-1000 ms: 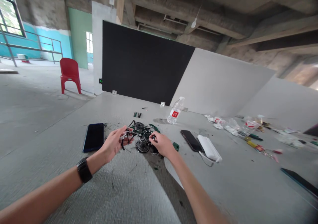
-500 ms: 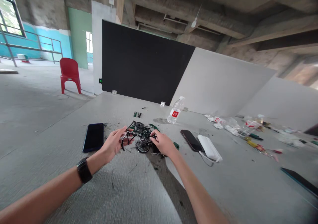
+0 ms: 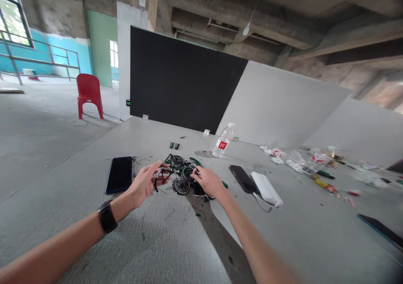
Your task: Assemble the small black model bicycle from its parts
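My left hand [image 3: 142, 184] grips a thin black model bicycle frame [image 3: 162, 175], holding it tilted above the table. Close by on its right, my right hand [image 3: 209, 181] is pinched at the fingertips over a pile of parts; whatever is between the fingers is too small to make out. A small spoked wheel [image 3: 181, 186] lies between the two hands. Behind it are another wheel [image 3: 177, 159] and several dark green and black parts, partly covered by my fingers. Two little dark pieces [image 3: 174, 145] sit farther back.
A dark tablet [image 3: 119, 175] lies left of my hands. To the right are a phone [image 3: 243, 178], a white power bank [image 3: 266, 188] with a cable, and a clear bottle [image 3: 223, 140] standing upright. Wrappers and tools litter the far right. A black-and-white partition [image 3: 185, 80] closes the back.
My right hand has shifted slightly to the right over the parts, its fingertips still pinched. The left hand keeps the bicycle frame in nearly the same place.
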